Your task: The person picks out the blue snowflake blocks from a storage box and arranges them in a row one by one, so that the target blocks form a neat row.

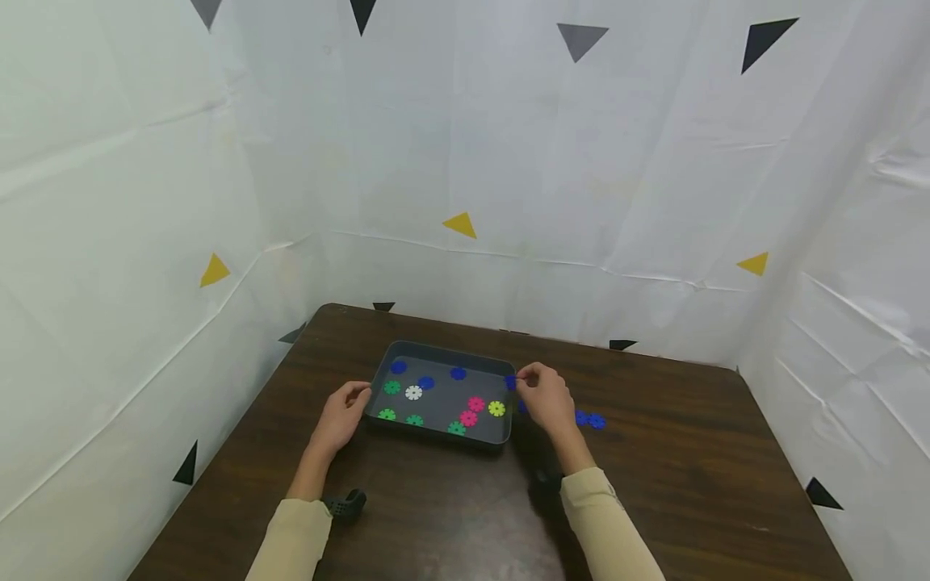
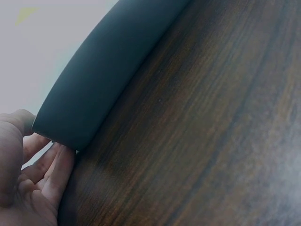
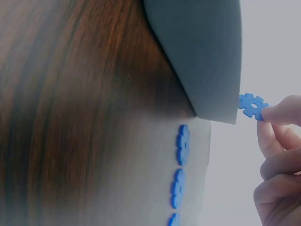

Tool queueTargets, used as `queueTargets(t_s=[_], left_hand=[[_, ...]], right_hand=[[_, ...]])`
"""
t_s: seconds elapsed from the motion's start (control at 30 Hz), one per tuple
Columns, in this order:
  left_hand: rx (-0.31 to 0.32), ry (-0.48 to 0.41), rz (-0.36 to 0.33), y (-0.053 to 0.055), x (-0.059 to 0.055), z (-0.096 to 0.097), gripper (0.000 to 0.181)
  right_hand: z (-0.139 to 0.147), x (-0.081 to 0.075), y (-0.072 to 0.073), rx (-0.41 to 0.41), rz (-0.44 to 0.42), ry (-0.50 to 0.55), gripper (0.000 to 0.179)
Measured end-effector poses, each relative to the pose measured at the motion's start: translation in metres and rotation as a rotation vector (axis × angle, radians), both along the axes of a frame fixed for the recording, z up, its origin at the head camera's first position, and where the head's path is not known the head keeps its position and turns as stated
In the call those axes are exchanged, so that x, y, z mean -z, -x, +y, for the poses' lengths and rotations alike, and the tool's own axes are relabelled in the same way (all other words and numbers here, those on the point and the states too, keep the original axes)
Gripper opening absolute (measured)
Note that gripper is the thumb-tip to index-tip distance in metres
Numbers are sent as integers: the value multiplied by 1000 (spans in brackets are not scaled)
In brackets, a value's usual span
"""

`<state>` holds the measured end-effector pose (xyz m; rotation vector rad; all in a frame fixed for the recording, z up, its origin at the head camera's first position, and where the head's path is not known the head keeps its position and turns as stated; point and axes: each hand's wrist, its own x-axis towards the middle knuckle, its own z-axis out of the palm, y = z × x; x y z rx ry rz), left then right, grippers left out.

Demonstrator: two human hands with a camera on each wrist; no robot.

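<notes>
Currently | right grip (image 1: 546,399): pinching blue disc (image 3: 250,106) by edge | left grip (image 1: 340,417): holding tray (image 2: 94,84)

Right hand (image 1: 546,398) in pinch grip

No words, letters, numbers or brand names can be read on anything in the three views.

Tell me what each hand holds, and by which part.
Right hand: a blue disc, pinched by its edge. Left hand: the tray, gripped at its near left corner.
</notes>
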<state>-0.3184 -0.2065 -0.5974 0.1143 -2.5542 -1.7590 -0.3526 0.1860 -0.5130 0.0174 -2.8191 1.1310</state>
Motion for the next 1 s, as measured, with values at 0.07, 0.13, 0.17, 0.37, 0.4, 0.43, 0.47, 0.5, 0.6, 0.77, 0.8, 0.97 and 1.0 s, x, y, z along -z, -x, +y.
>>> queueTargets(t_s=[0.07,0.13,0.17,0.37,0.4,0.43,0.47,0.5,0.6,0.77,0.8,0.97,1.0], left_hand=[[-5,6,-1,0,0,0,47],[-10,14,-5,-1,-1,0,47],[-12,16,-7,-1,-2,1,46],[-17,22,-11,-1,-2,1,46],[-17,23,-11,-1,-2,1,47],[-18,22,-10,-1,-2,1,46],[-20,22,-10,-1,-3,2,46],[-21,21,-10,-1,-3,2,46],[-20,25,-13,0,-1,2,46],[-13,33,-11,0,1,1,47],[-11,33,-10,0,1,1,47],[-5,25,-7,1,1,0,47],[-5,26,-8,1,1,1,47]], right_hand=[[3,-3,-3,3,1,19,17],[8,-6,-6,1,9,44,17],[10,-6,-7,-1,13,59,18],[28,-1,-8,-4,49,139,17],[32,0,-7,-3,53,148,17],[36,1,-7,-4,58,161,17],[40,2,-7,-4,62,175,18],[44,3,-8,0,65,185,19],[59,6,-10,22,63,203,20],[82,9,-15,79,48,208,22],[86,9,-16,93,46,211,23],[105,11,-20,145,30,239,25],[108,11,-21,157,24,246,25]])
